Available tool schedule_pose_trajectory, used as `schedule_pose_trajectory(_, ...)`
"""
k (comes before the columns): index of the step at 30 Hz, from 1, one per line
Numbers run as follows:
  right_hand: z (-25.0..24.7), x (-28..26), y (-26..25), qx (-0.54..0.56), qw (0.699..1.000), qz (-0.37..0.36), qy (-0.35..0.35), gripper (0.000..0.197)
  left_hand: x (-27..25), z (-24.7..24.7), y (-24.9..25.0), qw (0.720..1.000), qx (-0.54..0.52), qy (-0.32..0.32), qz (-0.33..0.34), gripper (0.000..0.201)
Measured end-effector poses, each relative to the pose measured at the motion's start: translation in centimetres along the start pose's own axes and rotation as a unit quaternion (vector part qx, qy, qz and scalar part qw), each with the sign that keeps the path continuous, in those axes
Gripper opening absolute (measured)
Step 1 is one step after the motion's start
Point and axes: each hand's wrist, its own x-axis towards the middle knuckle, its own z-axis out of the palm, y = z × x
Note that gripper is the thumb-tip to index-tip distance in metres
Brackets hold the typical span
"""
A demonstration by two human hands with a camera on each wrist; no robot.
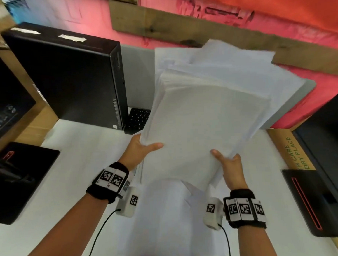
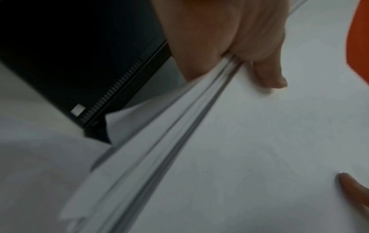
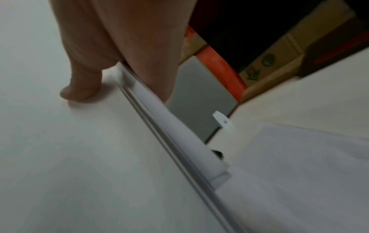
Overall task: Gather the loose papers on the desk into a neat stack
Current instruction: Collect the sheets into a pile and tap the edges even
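Observation:
A thick, uneven bundle of white papers (image 1: 207, 111) is held up above the white desk (image 1: 73, 169), its far sheets fanned out of line. My left hand (image 1: 141, 148) grips its near-left edge, thumb on top and fingers hidden beneath. My right hand (image 1: 225, 160) grips the near-right edge the same way. In the left wrist view the thumb (image 2: 267, 74) presses the top sheet beside the layered paper edges (image 2: 179, 141). The right wrist view shows my thumb (image 3: 81, 88) on top of the bundle (image 3: 69, 157). More loose sheets (image 1: 167, 214) lie on the desk under my wrists.
A black computer case (image 1: 70, 79) stands at the left, a black keyboard (image 1: 138, 119) beside it. A grey laptop (image 1: 290, 106) lies under the raised papers. Cardboard box (image 1: 291, 152) and a black box (image 1: 318, 201) sit at the right; a dark mat (image 1: 22, 179) at the left.

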Motion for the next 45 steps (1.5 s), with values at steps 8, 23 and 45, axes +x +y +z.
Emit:
schedule_pose_trajectory(8, 0.2, -0.7, -2.4, -0.021, 0.995, -0.067, -0.066, 0.027, 0.0, -0.4, 2.9, 0.998, -0.014, -0.003, 0.069, 0.044)
schedule_pose_trajectory(23, 1.1, -0.6, -6.5, -0.026, 0.984, -0.135, -0.113, 0.039, 1.4, 0.9, 5.8, 0.994, -0.003, -0.007, 0.106, 0.037)
schedule_pose_trajectory(45, 1.5, -2.7, -14.1, -0.354, 0.885, -0.299, 0.052, 0.071, 2.1, 1.0, 6.0, 0.990, 0.018, -0.035, 0.137, 0.043)
